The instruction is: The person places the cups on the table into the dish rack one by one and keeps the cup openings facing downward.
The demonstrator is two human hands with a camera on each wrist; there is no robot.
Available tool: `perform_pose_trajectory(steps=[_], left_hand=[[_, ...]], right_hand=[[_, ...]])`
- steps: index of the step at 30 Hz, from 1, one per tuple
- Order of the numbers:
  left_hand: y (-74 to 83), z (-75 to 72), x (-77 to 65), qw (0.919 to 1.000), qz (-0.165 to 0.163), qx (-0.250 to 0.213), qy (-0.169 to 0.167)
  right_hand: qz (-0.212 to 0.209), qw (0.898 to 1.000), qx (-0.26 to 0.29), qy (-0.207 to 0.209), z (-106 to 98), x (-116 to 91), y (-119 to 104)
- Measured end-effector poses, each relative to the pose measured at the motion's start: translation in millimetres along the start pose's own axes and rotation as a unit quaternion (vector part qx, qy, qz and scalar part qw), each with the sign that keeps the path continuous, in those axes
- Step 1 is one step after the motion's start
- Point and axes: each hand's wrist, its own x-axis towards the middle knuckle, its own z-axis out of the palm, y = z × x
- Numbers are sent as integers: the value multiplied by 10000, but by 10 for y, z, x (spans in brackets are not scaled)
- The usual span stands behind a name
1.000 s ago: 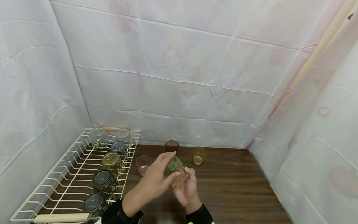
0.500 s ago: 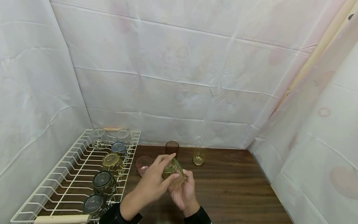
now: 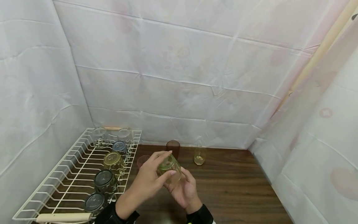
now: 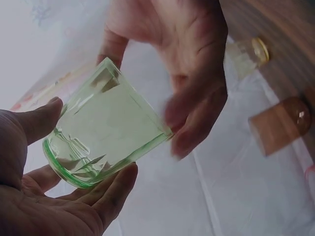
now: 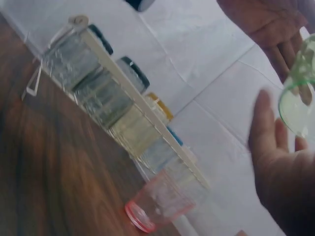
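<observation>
Left hand (image 3: 149,177) grips a green glass (image 4: 114,120), right hand (image 3: 186,190) relaxed near its rim, rack (image 3: 64,217) holding upturned glasses (image 3: 113,159).

White rack (image 3: 79,166) of glasses (image 3: 112,159) left of the left hand (image 3: 149,176), pink glass (image 3: 141,160) just beyond that hand, brown glass (image 3: 173,149) farther beyond, yellow glass (image 3: 199,158) beyond the right hand (image 3: 185,190), brown table (image 3: 235,186) below both, white sheeting (image 3: 179,74) behind, pole (image 3: 310,63) far right.

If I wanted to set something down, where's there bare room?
Bare: tabletop right of the right hand and yellowish glass, out to the right sheet; also the rack's near left. Crowded: the rack's right side, lined with upturned glasses.
</observation>
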Motion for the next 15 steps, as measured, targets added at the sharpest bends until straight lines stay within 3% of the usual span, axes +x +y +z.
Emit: perform_pose_trajectory(steps=[4, 7, 9, 15], left_hand=[[-8, -151, 13, 9979, 193, 424, 439], [-42, -314, 9, 9955, 244, 666, 623], [-83, -432, -6, 9928, 277, 900, 736], [-315, -788, -52, 9837, 352, 1485, 947]], right_hand=[[108, 9973, -711, 123, -12, 29, -72], [204, 9826, -1763, 551, -18, 34, -126], [301, 9602, -2641, 859, -24, 40, -158], [393, 8674, -4734, 1484, -87, 35, -184]])
